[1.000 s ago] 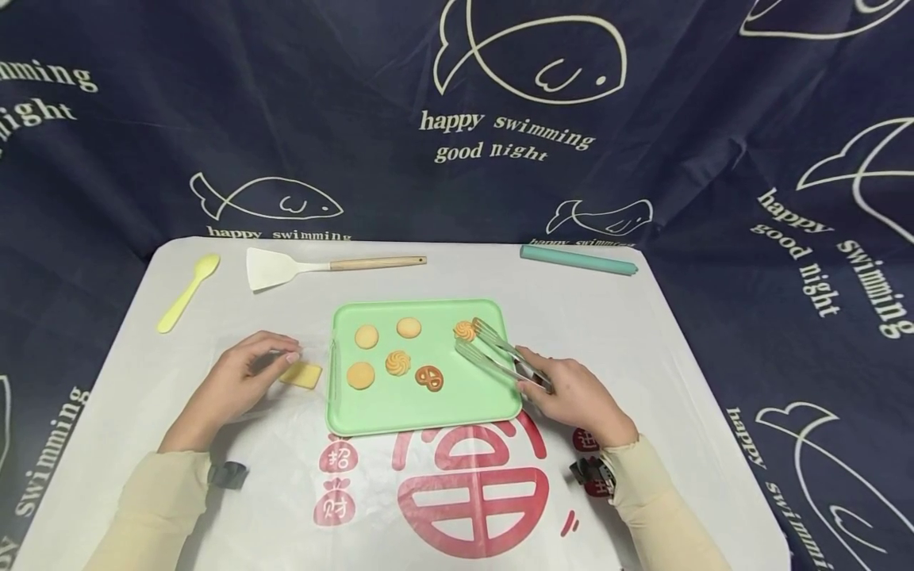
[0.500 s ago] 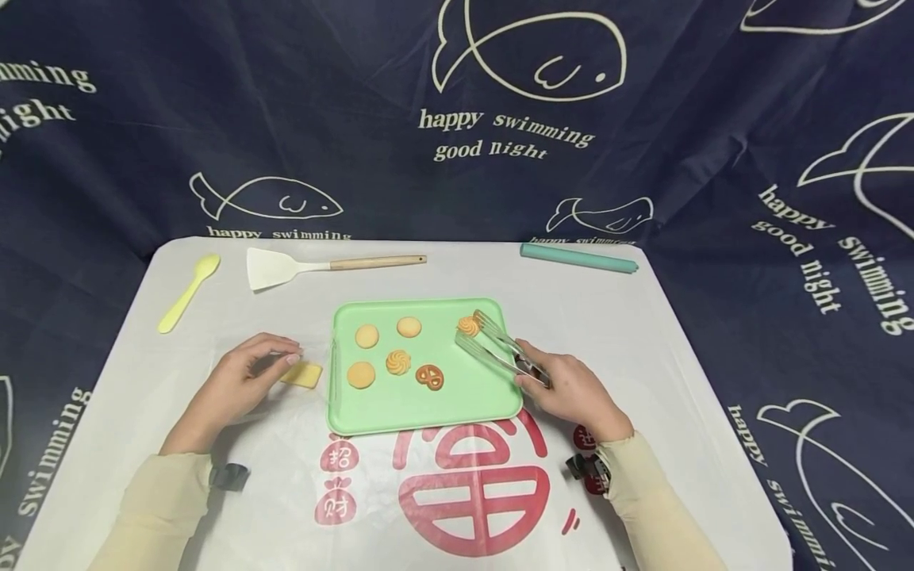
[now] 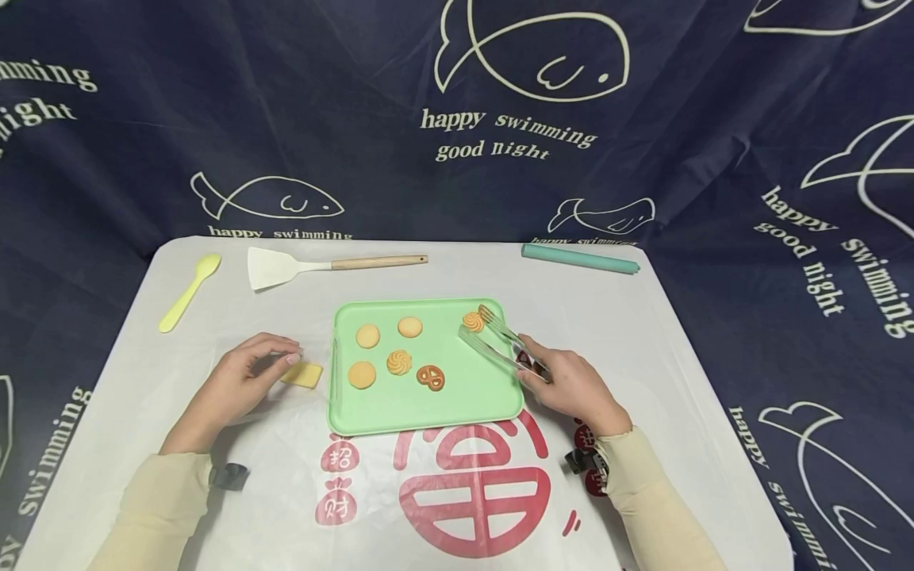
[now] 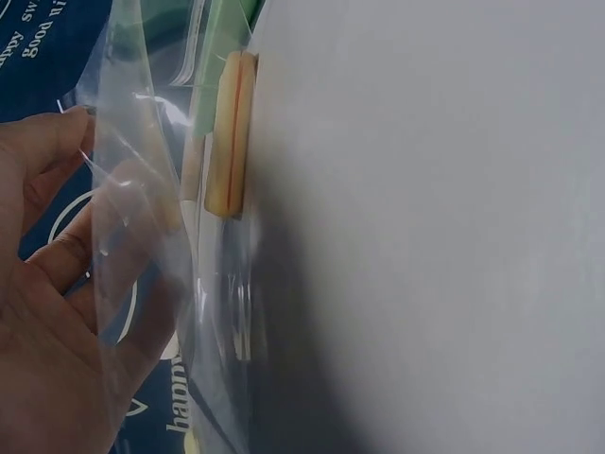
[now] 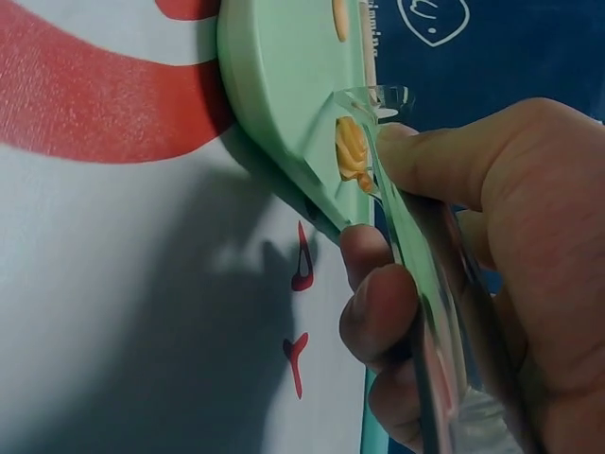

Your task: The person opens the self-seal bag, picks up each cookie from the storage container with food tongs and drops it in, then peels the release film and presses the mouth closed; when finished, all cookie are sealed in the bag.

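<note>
My right hand [image 3: 571, 385] grips metal tongs [image 3: 508, 334], whose tips stand on either side of a swirl cookie [image 3: 473, 321] in the far right corner of the green tray [image 3: 464, 404]. Elsewhere on the tray lie several plain round cookies [image 3: 362, 375], another swirl cookie [image 3: 399, 362] and a brown pretzel cookie [image 3: 430, 377]. Left of the tray, my left hand [image 3: 246, 377] pinches the edge of a clear plastic bag [image 4: 216, 284] between thumb and fingers. A yellow sandwich cracker [image 4: 232, 137] shows at the bag, close to the tray's left side.
Along the table's back edge lie a white spatula [image 3: 271, 268] with a wooden handle and a teal rod [image 3: 580, 258]. A yellow spoon [image 3: 189, 293] rests at the back left. Dark blue printed cloth [image 3: 400, 206] hangs behind the table.
The tongs have shifted slightly back and to the right, and the swirl cookie between their tips has moved with them toward the tray's corner. My left hand has stayed put.
</note>
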Action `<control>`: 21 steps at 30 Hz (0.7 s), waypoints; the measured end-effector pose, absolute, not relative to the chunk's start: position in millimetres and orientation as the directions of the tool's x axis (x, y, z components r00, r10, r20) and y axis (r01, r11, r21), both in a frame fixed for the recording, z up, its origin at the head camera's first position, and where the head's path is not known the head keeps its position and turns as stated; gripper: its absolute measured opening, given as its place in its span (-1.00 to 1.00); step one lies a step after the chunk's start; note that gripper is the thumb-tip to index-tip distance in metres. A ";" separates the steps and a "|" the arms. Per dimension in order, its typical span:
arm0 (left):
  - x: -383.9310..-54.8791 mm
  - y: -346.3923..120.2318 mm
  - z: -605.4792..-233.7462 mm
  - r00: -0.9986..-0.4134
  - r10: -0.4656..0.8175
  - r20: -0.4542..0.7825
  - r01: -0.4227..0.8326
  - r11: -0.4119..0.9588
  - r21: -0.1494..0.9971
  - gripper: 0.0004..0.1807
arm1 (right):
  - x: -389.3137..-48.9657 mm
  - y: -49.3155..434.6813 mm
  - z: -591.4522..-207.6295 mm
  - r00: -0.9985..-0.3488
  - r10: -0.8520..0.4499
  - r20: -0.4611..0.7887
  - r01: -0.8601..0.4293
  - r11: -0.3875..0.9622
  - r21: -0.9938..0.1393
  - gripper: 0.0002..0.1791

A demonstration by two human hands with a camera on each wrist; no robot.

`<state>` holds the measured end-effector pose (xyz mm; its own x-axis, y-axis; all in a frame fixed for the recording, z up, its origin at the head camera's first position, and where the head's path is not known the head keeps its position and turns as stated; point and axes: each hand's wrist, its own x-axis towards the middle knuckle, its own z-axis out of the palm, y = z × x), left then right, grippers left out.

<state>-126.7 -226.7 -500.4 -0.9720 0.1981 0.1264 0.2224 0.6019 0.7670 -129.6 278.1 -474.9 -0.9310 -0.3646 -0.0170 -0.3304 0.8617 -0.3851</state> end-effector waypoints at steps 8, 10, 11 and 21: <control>-130.3 -225.4 -497.9 -0.970 0.209 0.120 0.225 0.603 0.766 -0.76 | -137.3 273.9 -473.8 -0.924 -0.382 -0.023 -0.343 0.854 -0.391 -0.26; -130.6 -224.7 -497.3 -0.970 0.212 0.116 0.224 0.606 0.764 -0.76 | -139.3 272.0 -473.5 -0.925 -0.379 -0.028 -0.340 0.858 -0.385 -0.26; -130.5 -224.4 -497.1 -0.970 0.214 0.115 0.224 0.605 0.764 -0.77 | -140.1 271.3 -473.5 -0.924 -0.381 -0.028 -0.342 0.858 -0.383 -0.26; -131.7 -225.8 -496.2 -0.970 0.217 0.106 0.219 0.605 0.766 -0.77 | -140.2 267.9 -473.0 -0.920 -0.391 0.007 -0.364 0.848 -0.385 -0.26</control>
